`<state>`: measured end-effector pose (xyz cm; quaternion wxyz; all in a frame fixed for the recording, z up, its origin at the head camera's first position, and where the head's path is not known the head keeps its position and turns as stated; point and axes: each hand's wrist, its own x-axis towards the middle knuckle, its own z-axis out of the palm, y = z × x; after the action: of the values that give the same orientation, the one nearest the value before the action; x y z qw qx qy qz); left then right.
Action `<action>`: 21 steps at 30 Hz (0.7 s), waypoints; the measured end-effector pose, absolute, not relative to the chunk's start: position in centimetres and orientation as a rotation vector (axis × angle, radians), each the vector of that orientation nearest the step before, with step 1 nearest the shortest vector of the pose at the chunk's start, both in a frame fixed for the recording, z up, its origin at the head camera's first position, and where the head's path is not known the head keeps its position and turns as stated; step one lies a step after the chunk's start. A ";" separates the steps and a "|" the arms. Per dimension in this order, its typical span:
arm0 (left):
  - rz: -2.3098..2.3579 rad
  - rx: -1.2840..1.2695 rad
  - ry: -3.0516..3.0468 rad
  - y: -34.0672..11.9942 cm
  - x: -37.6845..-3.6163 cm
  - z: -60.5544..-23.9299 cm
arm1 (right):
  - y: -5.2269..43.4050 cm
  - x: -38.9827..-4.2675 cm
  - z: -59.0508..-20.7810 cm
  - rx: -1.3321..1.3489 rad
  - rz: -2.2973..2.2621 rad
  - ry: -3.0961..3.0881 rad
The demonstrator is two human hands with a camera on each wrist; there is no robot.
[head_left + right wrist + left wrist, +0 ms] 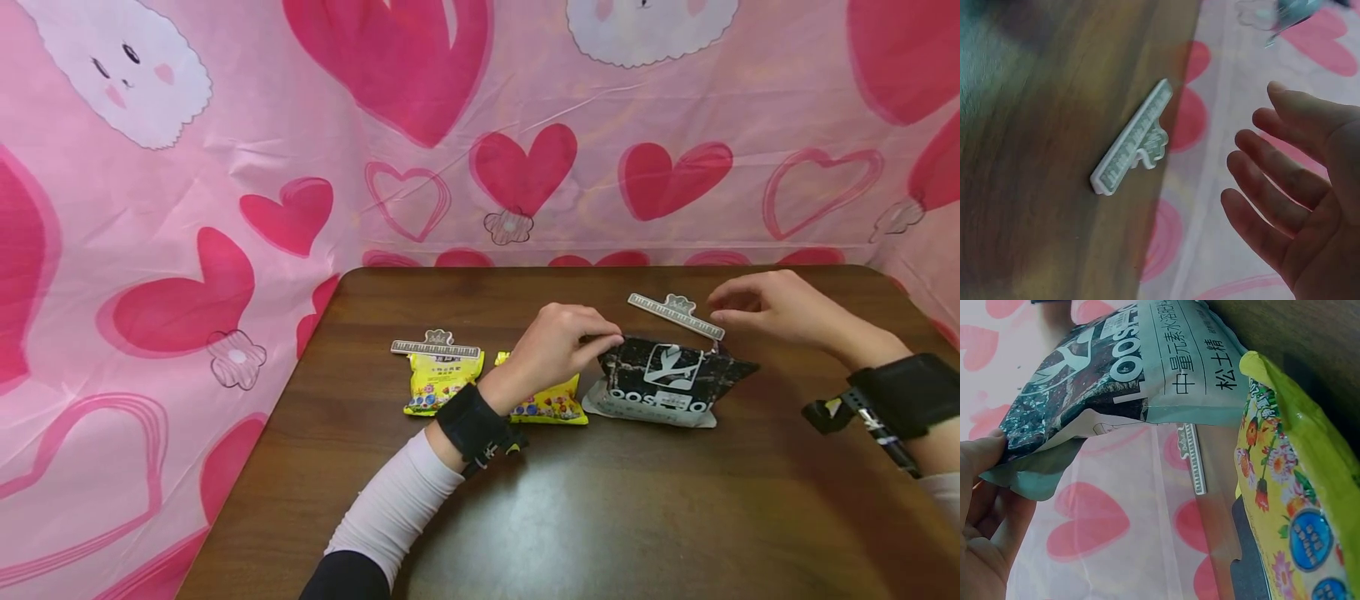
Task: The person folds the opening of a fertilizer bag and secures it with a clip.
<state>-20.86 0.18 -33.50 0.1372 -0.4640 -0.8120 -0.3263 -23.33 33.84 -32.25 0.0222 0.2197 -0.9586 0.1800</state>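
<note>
The left hand (558, 346) pinches the top left corner of a dark snack bag (667, 383), which stands on the wooden counter (600, 517) just right of two yellow packets (442, 382), one of them already clipped. The right hand (772, 308) hovers open, fingers relaxed, beside a loose white sealing clip (675, 315) lying behind the bag; its fingertips seem just short of touching it.

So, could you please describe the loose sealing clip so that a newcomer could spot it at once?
On the brown table, look behind the dark snack bag that the left hand pinches. The loose clip lies there, under the right hand. Unlike the other clip, it grips no bag.
</note>
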 end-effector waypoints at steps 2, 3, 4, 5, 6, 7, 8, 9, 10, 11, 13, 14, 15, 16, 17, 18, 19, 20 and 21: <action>-0.946 -1.343 -2.351 0.2 -20.8 -33.5 | 33.7 -24.2 -32.7 0.674 0.537 -2.995; -0.944 -1.343 -2.351 0.2 -20.8 -33.5 | 33.5 -24.6 -32.8 0.671 0.535 -3.008; -0.943 -1.342 -2.351 0.2 -20.8 -33.5 | 33.3 -25.0 -33.0 0.670 0.537 -3.023; -0.942 -1.341 -2.352 0.2 -20.8 -33.6 | 33.2 -25.4 -33.2 0.668 0.546 -3.039; -0.941 -1.338 -2.352 0.2 -20.8 -33.6 | 33.0 -25.7 -33.4 0.674 0.556 -3.051; -0.940 -1.335 -2.351 0.1 -20.8 -33.6 | 32.8 -26.1 -33.6 0.678 0.564 -3.063; -0.942 -1.333 -2.350 0.1 -20.8 -33.6 | 32.7 -26.4 -33.8 0.680 0.574 -3.077; -0.942 -1.331 -2.349 0.1 -20.8 -33.6 | 32.5 -26.7 -34.0 0.688 0.585 -3.089; -0.940 -1.330 -2.349 0.1 -20.8 -33.6 | 32.4 -27.0 -34.2 0.692 0.590 -3.096; -0.940 -1.330 -2.349 0.1 -20.8 -33.6 | 32.3 -27.4 -34.4 0.696 0.588 -3.103; -0.942 -1.334 -2.348 0.0 -20.8 -33.6 | 32.2 -28.0 -34.9 0.697 0.581 -3.116; -0.942 -1.335 -2.349 0.1 -20.8 -33.6 | 32.2 -28.2 -35.2 0.697 0.573 -3.123; -0.942 -1.337 -2.349 0.1 -20.8 -33.6 | 32.2 -28.5 -35.5 0.699 0.573 -3.129; -0.943 -1.338 -2.352 0.1 -20.7 -33.6 | 32.2 -28.7 -35.8 0.698 0.568 -3.136; -0.947 -1.339 -2.354 0.1 -20.7 -33.6 | 32.2 -28.8 -36.0 0.699 0.572 -3.145; -0.949 -1.338 -2.355 0.1 -20.7 -33.6 | 32.2 -29.0 -36.2 0.693 0.579 -3.152; -0.951 -1.337 -2.357 0.1 -20.7 -33.6 | 32.2 -29.1 -36.5 0.685 0.583 -3.160; -0.954 -1.336 -2.360 0.1 -20.7 -33.6 | 32.2 -29.2 -36.7 0.685 0.585 -3.165; -0.957 -1.336 -2.362 0.1 -20.7 -33.6 | 32.2 -29.3 -36.9 0.675 0.598 -3.169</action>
<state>-20.68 0.08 -33.58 0.1318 -0.4602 -0.8137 -0.3297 -29.31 32.17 -36.89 -0.0766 0.2041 -0.9590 0.1810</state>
